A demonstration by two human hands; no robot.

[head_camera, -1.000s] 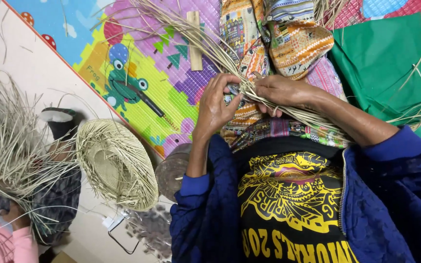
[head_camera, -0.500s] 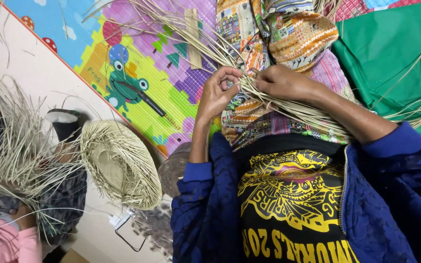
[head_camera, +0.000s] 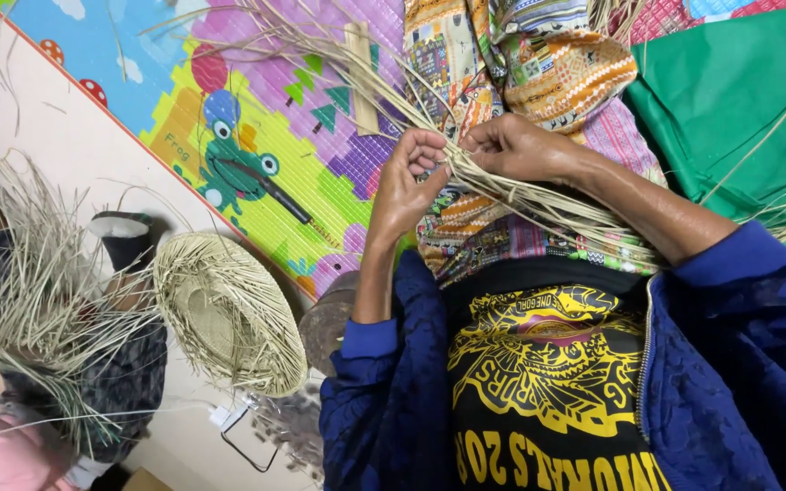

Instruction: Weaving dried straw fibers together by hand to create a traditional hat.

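Both hands pinch the same bundle of pale straw strands [head_camera: 502, 195]: the left hand [head_camera: 407, 186] has its fingers curled shut on the strands where they cross, and the right hand [head_camera: 520, 150], just beside it at three o'clock, presses thumb and fingers closed on the flat woven stretch; the two hands nearly touch at the knuckles. The strands lie over the person's lap on a patterned cloth [head_camera: 502, 64] in orange, yellow and purple; loose ends fan away toward eleven o'clock across a bright play mat [head_camera: 256, 155] printed with a frog, while the plaited part trails toward four o'clock, past the blue sleeve [head_camera: 748, 291]. A folded green sheet [head_camera: 730, 100] sits at two o'clock, with stray strands lying across it. At eight o'clock, well apart on the pale floor [head_camera: 75, 136], rests an unfinished straw hat [head_camera: 229, 309] with a frayed brim; further out at nine o'clock another person's work [head_camera: 38, 300], a bristling fan of straw, fills the frame's edge. The risk, by the look of it: the strands are thin and springy, so a slackened pinch at the crossing could let the weave loosen; a sharp bend may crack a strand; the long free ends could tangle.
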